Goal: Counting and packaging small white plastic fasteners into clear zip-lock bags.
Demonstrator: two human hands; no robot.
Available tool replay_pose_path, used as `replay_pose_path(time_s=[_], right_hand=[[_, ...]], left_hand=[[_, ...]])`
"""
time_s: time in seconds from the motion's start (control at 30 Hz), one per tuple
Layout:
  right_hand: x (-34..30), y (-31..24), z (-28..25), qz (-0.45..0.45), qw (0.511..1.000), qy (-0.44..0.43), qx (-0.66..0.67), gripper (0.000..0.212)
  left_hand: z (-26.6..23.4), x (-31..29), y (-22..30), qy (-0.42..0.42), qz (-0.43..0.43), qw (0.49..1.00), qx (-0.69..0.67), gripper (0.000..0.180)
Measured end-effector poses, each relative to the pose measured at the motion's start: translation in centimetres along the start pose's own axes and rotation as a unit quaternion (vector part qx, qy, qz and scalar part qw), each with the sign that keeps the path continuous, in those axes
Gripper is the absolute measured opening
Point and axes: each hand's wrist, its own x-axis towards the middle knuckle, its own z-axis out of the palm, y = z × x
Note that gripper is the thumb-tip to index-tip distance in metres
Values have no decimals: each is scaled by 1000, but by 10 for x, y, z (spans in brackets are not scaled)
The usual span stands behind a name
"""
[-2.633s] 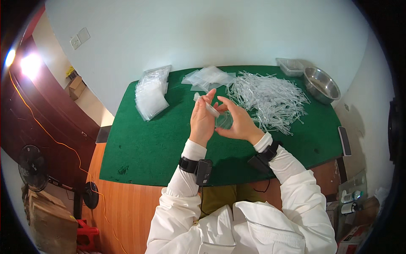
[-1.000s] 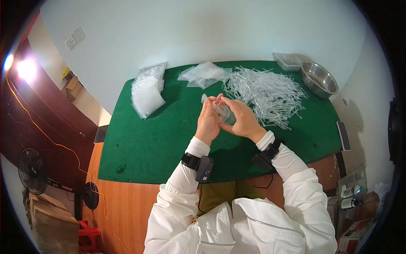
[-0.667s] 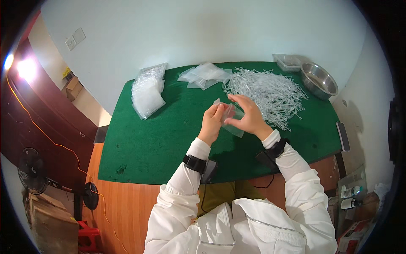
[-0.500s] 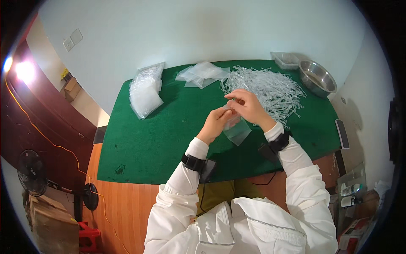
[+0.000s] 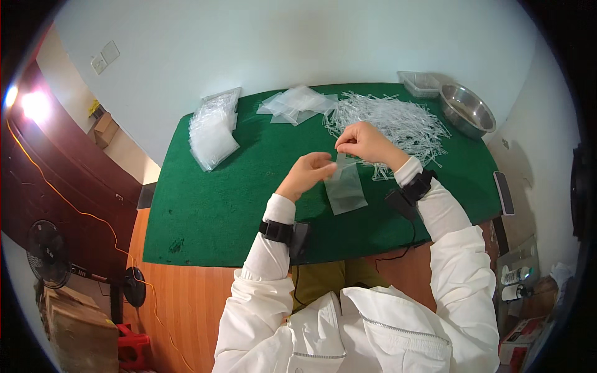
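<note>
Clear bag: a flat, square-looking plastic bag (image 5: 348, 191) is in front of the person, over the near-middle of the desk (image 5: 236, 217); whether its lower edge touches the green cloth cannot be told.
Right hand: the right hand (image 5: 367, 144) has thumb and fingers pressed together, pinching the bag's upper end; the high grip appears to let the sheet hang flat and unobscured.
Left hand: the left hand (image 5: 306, 176) has thumb and fingers spread, tips just beside the bag's upper left edge; contact cannot be confirmed. Its position would suit steadying that edge.
Plastic sticks: a loose heap (image 5: 404, 127) lies beyond the right hand, presumably for easy reach.
Flat bags: a few overlap loosely (image 5: 301, 102) at the far edge, beside the heap.
Bag stack: neatly overlapped bags (image 5: 214, 146) at far left, apparently kept separate from loose ones.
Far right corner: plastic box (image 5: 420, 93) and steel bowl (image 5: 465, 127), set outside the working area.
</note>
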Motion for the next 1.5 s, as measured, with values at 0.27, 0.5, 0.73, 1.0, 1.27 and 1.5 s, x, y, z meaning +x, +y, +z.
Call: replay_pose_path(time_s=[0.27, 0.5, 0.73, 1.0, 1.27, 1.5], right_hand=[[-3, -5, 6, -84, 995, 26, -51, 10], [-2, -19, 10, -199, 972, 117, -48, 13], [-6, -8, 10, -180, 962, 203, 27, 16], [-21, 28, 45, 10, 959, 88, 270, 20], [-23, 36, 56, 8, 921, 143, 362, 14], [-25, 48, 55, 56, 886, 175, 426, 15]], left_hand=[[6, 2, 0, 161, 170, 964, 122, 14], [12, -1, 11, 298, 310, 891, 147, 11], [9, -2, 13, 324, 327, 872, 164, 11], [7, 1, 6, 319, 319, 884, 119, 12], [12, 0, 4, 310, 318, 886, 135, 11], [22, 3, 6, 187, 195, 960, -75, 24]])
